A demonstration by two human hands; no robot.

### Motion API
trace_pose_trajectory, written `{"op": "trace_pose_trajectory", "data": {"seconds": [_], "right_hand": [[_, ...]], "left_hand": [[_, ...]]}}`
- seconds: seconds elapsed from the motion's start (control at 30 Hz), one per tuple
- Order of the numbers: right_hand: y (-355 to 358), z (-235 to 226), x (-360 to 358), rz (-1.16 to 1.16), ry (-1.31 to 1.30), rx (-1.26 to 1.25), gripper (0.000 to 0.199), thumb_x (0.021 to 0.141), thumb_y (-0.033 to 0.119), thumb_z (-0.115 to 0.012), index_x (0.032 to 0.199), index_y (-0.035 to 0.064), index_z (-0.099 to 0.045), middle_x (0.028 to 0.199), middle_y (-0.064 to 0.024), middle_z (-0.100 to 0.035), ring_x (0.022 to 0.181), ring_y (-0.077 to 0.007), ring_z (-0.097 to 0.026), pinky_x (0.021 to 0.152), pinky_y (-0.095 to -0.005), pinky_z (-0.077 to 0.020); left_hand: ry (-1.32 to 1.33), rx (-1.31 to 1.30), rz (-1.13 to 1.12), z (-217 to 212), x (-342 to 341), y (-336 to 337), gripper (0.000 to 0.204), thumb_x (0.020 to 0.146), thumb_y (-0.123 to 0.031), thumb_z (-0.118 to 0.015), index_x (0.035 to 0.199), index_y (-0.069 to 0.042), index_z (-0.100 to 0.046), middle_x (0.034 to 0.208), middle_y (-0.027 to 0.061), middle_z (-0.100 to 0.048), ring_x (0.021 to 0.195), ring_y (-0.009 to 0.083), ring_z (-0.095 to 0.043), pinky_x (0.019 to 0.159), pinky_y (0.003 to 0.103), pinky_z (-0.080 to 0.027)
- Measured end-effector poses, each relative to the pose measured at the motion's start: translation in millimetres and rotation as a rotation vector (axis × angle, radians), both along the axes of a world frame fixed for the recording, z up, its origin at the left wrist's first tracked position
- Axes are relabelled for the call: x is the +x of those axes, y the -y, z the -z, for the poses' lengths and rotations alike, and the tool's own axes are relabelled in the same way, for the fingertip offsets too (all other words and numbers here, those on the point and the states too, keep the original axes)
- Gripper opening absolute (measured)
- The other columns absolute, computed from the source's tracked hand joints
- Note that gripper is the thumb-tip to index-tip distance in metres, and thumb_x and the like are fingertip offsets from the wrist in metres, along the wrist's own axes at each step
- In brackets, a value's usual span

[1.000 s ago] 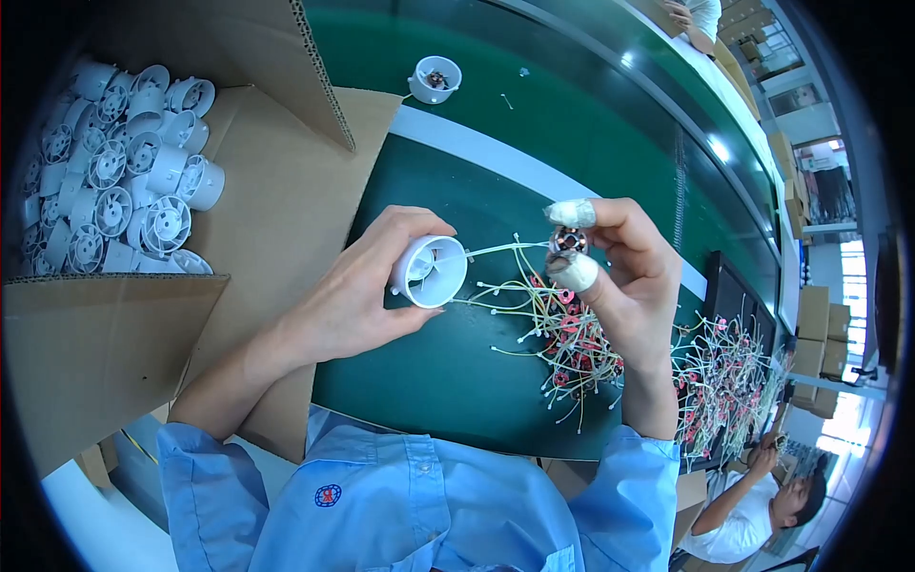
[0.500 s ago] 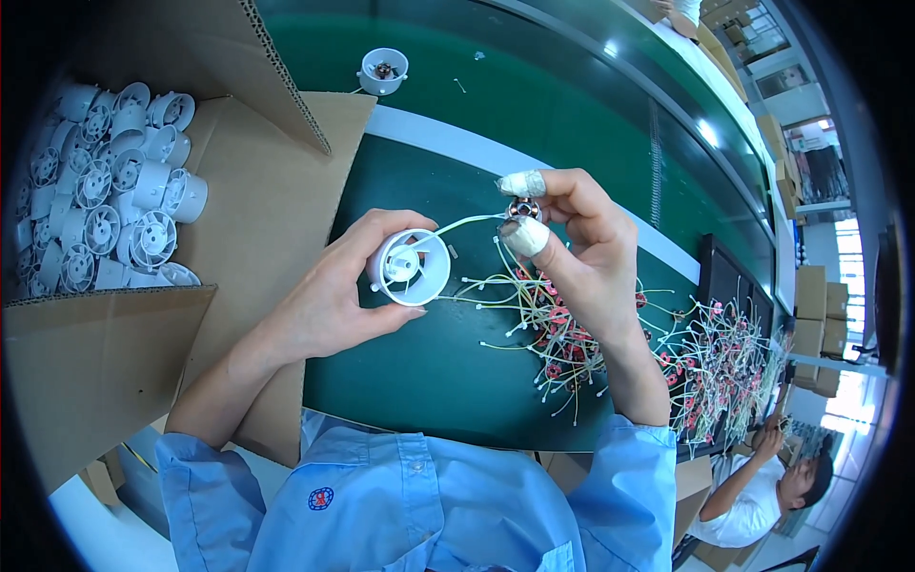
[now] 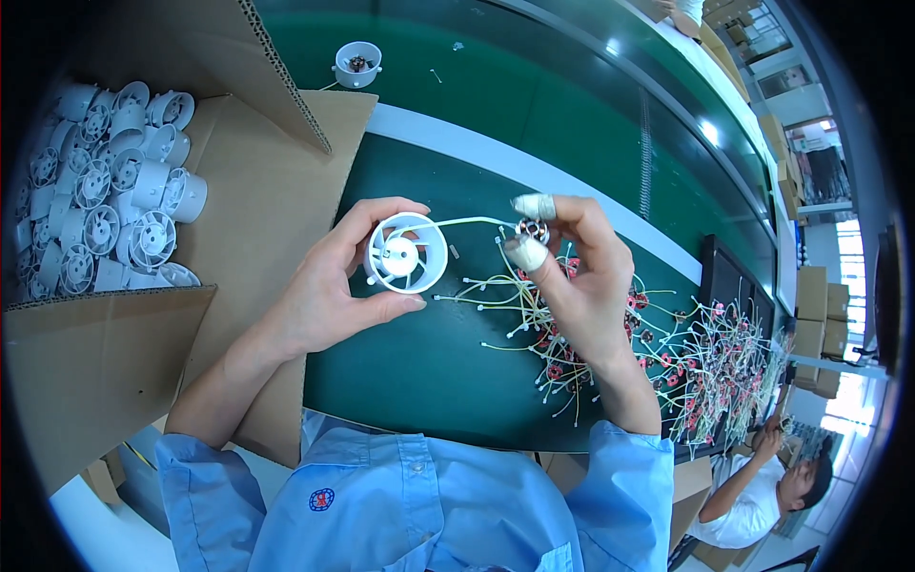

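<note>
The green desk (image 3: 400,381) fills the middle of my view; I judge its top smooth enough for a dropped round part to roll. To its left, the open carton (image 3: 105,353) is piled with loose white pieces (image 3: 105,191). Its wall stands near the left forearm, so a wide elbow could knock it. On the right lies a tangled heap of wired coils (image 3: 562,353), strands fanned toward the middle. The right forearm crosses in front of it; I can't tell whether they touch, but a catching sleeve could drag several out together.

My left hand (image 3: 329,276) has its grip curled around the outside of one white housing (image 3: 398,255), held above the desk with its open end and hub facing me. Too hard a squeeze might flex that thin wall; too light, and the housing could twist away.

My right hand (image 3: 591,267) has a narrow grip, thumb and forefinger pinching a copper coil (image 3: 533,231) to the right of the housing. The white wraps (image 3: 534,206) on those fingertips may dull feel, so the coil could slip.

The pale lead (image 3: 467,221) spans the gap and passes over the housing's rim. Pulling the hands apart could strain it, or the rim could scrape it.
</note>
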State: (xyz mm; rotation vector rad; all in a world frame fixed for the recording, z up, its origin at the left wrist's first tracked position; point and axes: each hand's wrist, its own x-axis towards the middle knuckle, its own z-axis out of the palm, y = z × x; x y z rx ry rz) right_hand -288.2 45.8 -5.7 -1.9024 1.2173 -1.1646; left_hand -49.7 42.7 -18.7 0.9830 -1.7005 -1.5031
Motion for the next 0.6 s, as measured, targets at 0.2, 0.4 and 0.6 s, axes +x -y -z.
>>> {"op": "trace_pose_trajectory", "data": {"seconds": [0.2, 0.4, 0.6], "right_hand": [[-25.7, -14.8, -1.6, 0.021, -0.321, -0.129, 0.029, 0.071, 0.0, -0.073, 0.097, -0.0004, -0.06, 0.077, -0.0046, -0.059, 0.06, -0.0112, -0.054, 0.056, -0.0241, -0.0445], [-34.6, -26.0, 8.1, -0.155, -0.318, -0.104, 0.029, 0.07, 0.001, -0.073, 0.096, 0.0001, -0.06, 0.075, -0.0063, -0.057, 0.059, -0.0147, -0.054, 0.053, -0.026, -0.0437], [-40.7, -35.5, 8.7, -0.311, -0.139, 0.102, 0.028, 0.072, 0.001, -0.071, 0.097, 0.0002, -0.06, 0.08, -0.0079, -0.059, 0.059, -0.0172, -0.056, 0.054, -0.0291, -0.0449]], "left_hand": [[-0.026, -0.027, -0.073, 2.3, -1.7, -0.4, 0.065, 0.07, -0.002, -0.074, 0.127, -0.008, -0.045, 0.115, 0.0057, -0.053, 0.11, 0.0151, -0.053, 0.094, 0.029, -0.042], [0.139, -0.21, -0.094, 0.0, -7.4, -5.2, 0.065, 0.068, -0.001, -0.075, 0.126, -0.008, -0.047, 0.116, 0.0082, -0.054, 0.11, 0.0211, -0.054, 0.092, 0.032, -0.044], [0.261, -0.416, -0.072, -3.6, -8.0, -6.7, 0.065, 0.066, -0.002, -0.076, 0.125, -0.007, -0.048, 0.117, 0.0113, -0.052, 0.109, 0.0271, -0.054, 0.091, 0.034, -0.045]]}}
